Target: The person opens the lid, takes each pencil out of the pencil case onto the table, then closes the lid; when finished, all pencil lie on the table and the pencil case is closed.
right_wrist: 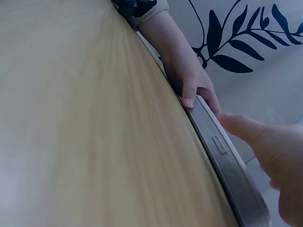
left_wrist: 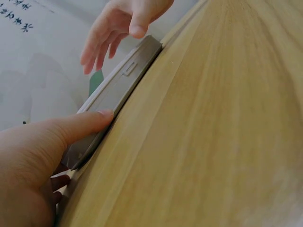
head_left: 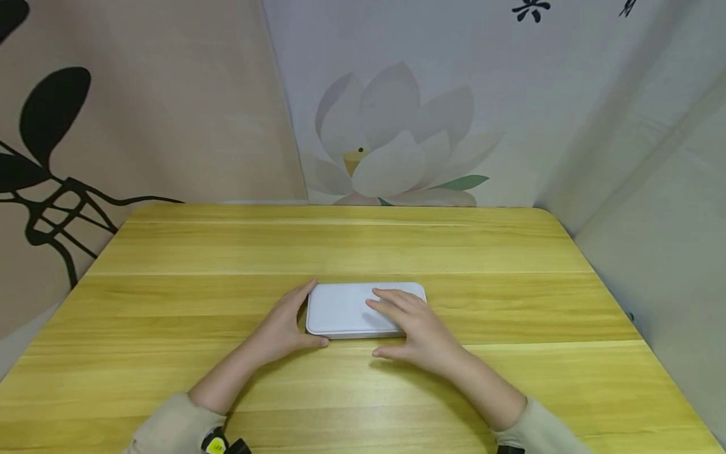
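Pale cloth hangs behind a wood-grained counter, with a black plant print at left and a lotus print towards the middle. On the counter's left side, a beige sleeve with a yellow-marked black band leads to the left hand. Its fingers and thumb are clamped on the left end of a flat white rectangular case, thumb against the near side. The case lies flat at mid-counter, its near side bearing what is probably a small latch. To the right, the right hand hovers at the case's right end, fingers reaching over the lid and thumb held apart from them. A second beige sleeve follows.
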Tool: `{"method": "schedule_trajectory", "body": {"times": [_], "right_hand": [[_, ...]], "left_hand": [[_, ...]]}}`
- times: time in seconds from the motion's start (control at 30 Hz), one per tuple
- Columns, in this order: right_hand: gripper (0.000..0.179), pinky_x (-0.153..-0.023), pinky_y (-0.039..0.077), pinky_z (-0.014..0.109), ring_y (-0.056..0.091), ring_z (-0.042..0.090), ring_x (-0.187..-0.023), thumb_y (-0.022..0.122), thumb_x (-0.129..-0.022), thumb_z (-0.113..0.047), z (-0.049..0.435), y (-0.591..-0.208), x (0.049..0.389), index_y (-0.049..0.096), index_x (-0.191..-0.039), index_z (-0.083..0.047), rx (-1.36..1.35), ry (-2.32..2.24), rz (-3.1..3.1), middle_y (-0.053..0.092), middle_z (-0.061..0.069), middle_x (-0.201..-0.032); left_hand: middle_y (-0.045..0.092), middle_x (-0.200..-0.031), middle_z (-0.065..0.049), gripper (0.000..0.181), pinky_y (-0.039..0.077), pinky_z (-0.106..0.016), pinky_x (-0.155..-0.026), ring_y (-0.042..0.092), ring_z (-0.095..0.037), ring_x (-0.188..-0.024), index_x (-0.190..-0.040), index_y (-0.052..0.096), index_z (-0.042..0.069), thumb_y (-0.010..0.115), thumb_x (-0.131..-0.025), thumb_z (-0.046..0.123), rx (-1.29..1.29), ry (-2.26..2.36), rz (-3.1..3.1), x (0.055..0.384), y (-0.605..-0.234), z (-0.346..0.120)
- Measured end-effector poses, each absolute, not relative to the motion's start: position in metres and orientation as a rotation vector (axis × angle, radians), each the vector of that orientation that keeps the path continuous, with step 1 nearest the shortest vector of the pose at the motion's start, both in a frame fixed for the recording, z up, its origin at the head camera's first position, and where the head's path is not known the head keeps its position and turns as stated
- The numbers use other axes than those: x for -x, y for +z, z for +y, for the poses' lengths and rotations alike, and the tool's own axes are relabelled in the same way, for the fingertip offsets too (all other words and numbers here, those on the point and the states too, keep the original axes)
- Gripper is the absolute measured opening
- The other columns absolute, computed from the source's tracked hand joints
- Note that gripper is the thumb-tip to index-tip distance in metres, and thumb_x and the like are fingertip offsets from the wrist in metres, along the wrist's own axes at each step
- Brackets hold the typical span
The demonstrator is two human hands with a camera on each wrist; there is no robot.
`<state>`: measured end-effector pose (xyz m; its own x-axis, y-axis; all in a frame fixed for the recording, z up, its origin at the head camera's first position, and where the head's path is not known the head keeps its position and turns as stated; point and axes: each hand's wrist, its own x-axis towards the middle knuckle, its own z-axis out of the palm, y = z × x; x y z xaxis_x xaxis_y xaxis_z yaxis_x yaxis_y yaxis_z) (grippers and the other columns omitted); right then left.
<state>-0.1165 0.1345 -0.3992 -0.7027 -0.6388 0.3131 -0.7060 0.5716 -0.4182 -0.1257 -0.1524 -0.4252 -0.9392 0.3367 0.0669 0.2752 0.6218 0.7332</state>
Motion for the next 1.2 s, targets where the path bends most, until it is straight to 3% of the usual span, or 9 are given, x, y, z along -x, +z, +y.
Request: {"method": "schedule_trajectory", "body": {"times": [0.2, 0.53, 0.93, 1.2], "right_hand": [[0.073, -0.109, 0.028, 0.040, 0.035, 0.019, -0.133, 0.080, -0.075, -0.040, 0.126, -0.406, 0.120, 0.052, -0.139, -0.019, -1.177, 0.796, -2.698, 0.043, -0.004, -0.145], [0.060, -0.112, 0.024, 0.039, 0.037, 0.020, -0.135, 0.079, -0.079, -0.030, 0.125, -0.415, 0.127, 0.060, -0.132, -0.011, -1.320, 0.692, -2.563, 0.049, 0.001, -0.141], [0.049, -0.105, 0.036, 0.037, 0.050, 0.024, -0.125, 0.082, -0.076, -0.018, 0.124, -0.415, 0.133, 0.067, -0.120, -0.005, -1.417, 0.647, -2.373, 0.059, 0.008, -0.129], [0.043, -0.101, 0.040, 0.034, 0.054, 0.025, -0.120, 0.078, -0.074, -0.011, 0.125, -0.415, 0.138, 0.070, -0.116, -0.003, -1.459, 0.627, -2.316, 0.063, 0.010, -0.122]], "left_hand": [[0.034, -0.148, -0.021, 0.114, 0.025, -0.058, -0.106, 0.030, -0.041, -0.134, -0.149, 0.028, 0.002, 0.092, -0.060, 0.033, -0.505, 1.229, 2.762, 0.126, -0.425, -0.151], [0.038, -0.145, -0.019, 0.111, 0.028, -0.058, -0.105, 0.032, -0.040, -0.132, -0.146, 0.034, 0.002, 0.093, -0.057, 0.035, -0.517, 1.203, 2.773, 0.129, -0.424, -0.152], [0.042, -0.141, -0.018, 0.113, 0.030, -0.056, -0.104, 0.036, -0.038, -0.129, -0.143, 0.035, 0.000, 0.093, -0.054, 0.038, -0.594, 1.196, 2.728, 0.137, -0.424, -0.154], [0.049, -0.131, -0.016, 0.111, 0.034, -0.056, -0.098, 0.043, -0.036, -0.118, -0.140, 0.033, 0.001, 0.093, -0.054, 0.037, -0.642, 1.144, 2.695, 0.144, -0.422, -0.152]]}}
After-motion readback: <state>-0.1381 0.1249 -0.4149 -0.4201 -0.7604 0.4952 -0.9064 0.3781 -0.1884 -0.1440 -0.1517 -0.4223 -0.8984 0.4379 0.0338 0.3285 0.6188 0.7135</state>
